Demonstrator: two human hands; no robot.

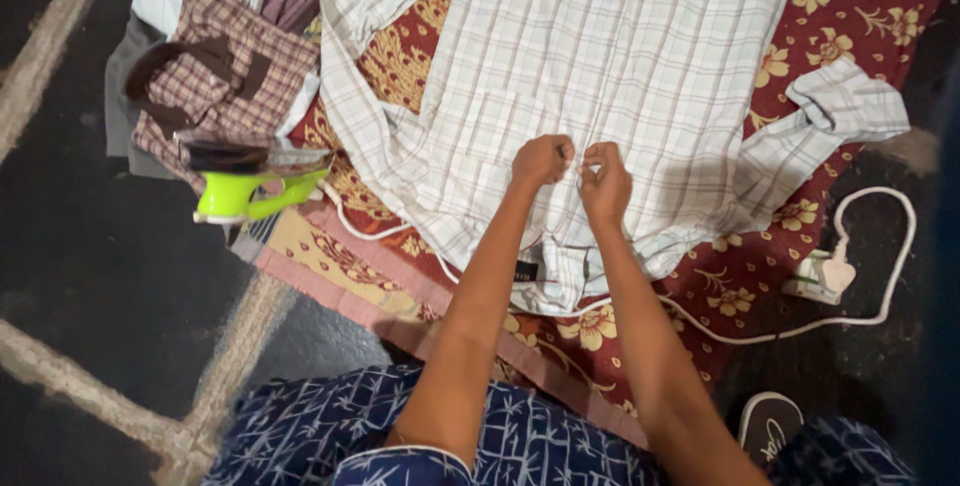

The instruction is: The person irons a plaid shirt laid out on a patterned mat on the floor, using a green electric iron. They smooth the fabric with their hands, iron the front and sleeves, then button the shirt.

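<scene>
Head view, bottom of the frame: my blue patterned lap, both arms reaching forward. At centre my left hand (541,160) and right hand (606,178) are each pinched on the front opening of the white checked shirt (600,56), close together, as one does to fasten it. It lies flat on a red flowered cloth (740,291) on the floor. A green iron (250,191) stands left, its white cord (880,246) right, folded clothes (220,56) upper left.
</scene>
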